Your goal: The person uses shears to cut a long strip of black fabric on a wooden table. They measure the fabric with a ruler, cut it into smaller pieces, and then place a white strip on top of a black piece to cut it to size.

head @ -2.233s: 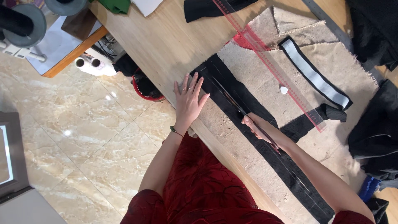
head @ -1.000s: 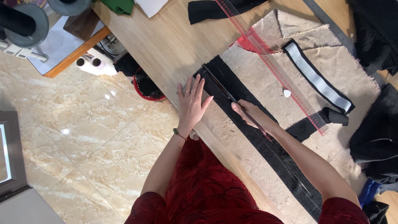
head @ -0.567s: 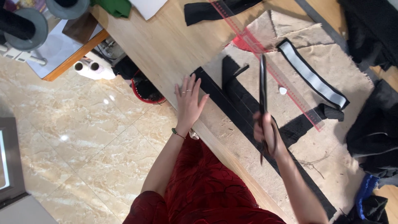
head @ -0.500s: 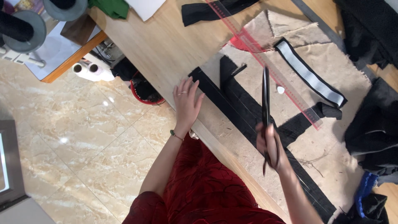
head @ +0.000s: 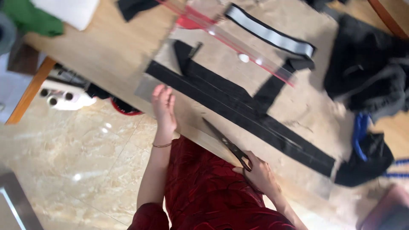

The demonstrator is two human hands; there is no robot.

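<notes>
1. Your left hand (head: 164, 106) lies flat and open, fingers together, pressing the near edge of the brown pattern paper (head: 272, 106) on the wooden table (head: 106, 51).
2. The long black fabric strip (head: 238, 106) lies diagonally across that paper; it looks uncut along its length, though motion blur makes this hard to judge.
3. Your right hand (head: 260, 174) grips the black scissors (head: 226, 142) by the handles at the table's near edge, blades pointing up-left, apparently clear of the strip.

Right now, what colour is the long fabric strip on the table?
Black, the fabric strip, clearest in the head view.
</notes>
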